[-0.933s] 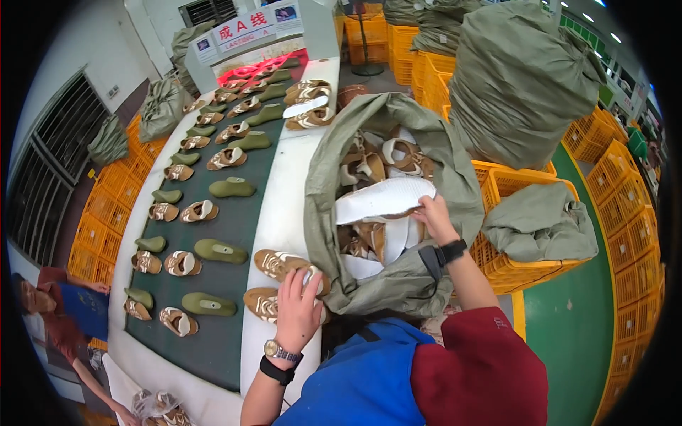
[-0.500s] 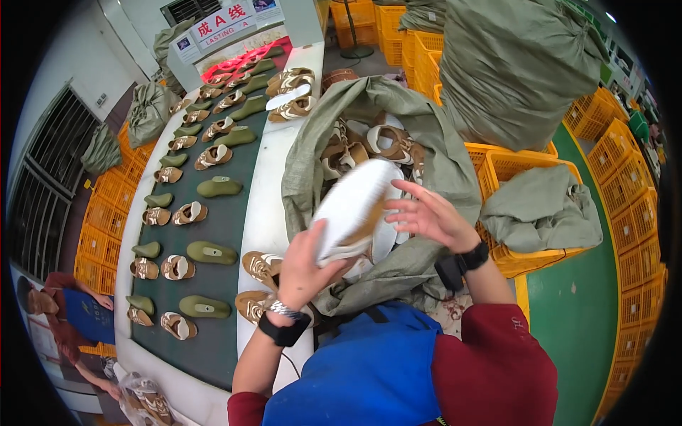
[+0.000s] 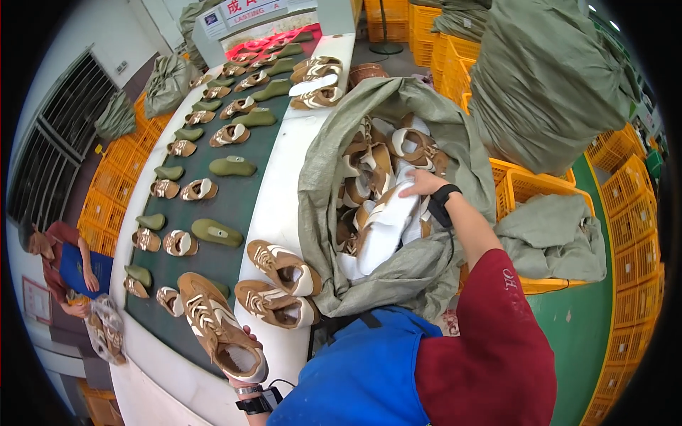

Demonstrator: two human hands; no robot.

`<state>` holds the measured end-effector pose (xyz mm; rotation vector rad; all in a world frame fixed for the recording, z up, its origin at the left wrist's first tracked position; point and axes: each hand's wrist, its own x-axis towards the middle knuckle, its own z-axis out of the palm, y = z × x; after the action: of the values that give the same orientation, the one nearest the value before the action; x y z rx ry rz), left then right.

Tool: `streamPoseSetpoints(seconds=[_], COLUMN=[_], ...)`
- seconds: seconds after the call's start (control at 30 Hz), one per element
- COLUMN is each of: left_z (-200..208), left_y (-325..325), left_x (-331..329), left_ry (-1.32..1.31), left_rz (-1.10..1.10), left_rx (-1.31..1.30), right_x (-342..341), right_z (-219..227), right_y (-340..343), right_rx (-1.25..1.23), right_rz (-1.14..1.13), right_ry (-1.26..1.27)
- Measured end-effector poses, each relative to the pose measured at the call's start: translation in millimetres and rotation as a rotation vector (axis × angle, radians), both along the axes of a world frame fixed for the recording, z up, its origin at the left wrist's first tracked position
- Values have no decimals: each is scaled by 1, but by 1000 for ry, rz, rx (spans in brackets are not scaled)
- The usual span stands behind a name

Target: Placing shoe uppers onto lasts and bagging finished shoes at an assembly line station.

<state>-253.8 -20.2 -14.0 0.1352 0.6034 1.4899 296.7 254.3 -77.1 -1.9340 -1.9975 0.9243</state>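
A brown sneaker [image 3: 219, 325] with cream stripes rests in my left hand [image 3: 250, 336], sole down, above the near part of the green belt. The shoe hides most of that hand. My right hand [image 3: 424, 183] reaches into a grey-green woven sack [image 3: 323, 135], its fingers closed on the end of a white-soled shoe [image 3: 383, 226]. More brown and white sneakers [image 3: 419, 147] lie heaped in the sack. Between sack and belt, a pair of brown sneakers [image 3: 278, 304] sits on the white ledge [image 3: 277, 188], close to my left hand.
Green shoe lasts [image 3: 232, 166] and sneakers stand in rows on the belt [image 3: 206, 263]. More shoes [image 3: 316, 82] sit farther along the ledge. Yellow crates [image 3: 529, 190] and a large stuffed sack [image 3: 550, 85] are at the right. Another person [image 3: 67, 259] stands at left with a bagged bundle.
My left hand has moved from over the sack to the belt side with a sneaker, now sole down. My right hand has gone down into the sack onto a white-soled shoe.
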Motion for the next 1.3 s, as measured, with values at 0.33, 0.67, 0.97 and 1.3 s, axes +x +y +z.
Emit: streamPoseSetpoints(seconds=[0.33,0.67,0.97,1.3], left_z=[-12,-38,-76,-29], left_y=[-4,-37,-40,-49], left_x=[38,-9,-30,-41], left_ry=[-65,102,88,1239], left_rz=[-11,172,93,183], left_rx=[172,56,-83,-149], right_x=[-56,-39,-145,-372], right_z=[9,30,172,142], right_y=[-45,-87,-157,-215], right_rx=[-480,-439,300,946], right_rz=[49,1,111,449], right_ry=[494,688,1121,667])
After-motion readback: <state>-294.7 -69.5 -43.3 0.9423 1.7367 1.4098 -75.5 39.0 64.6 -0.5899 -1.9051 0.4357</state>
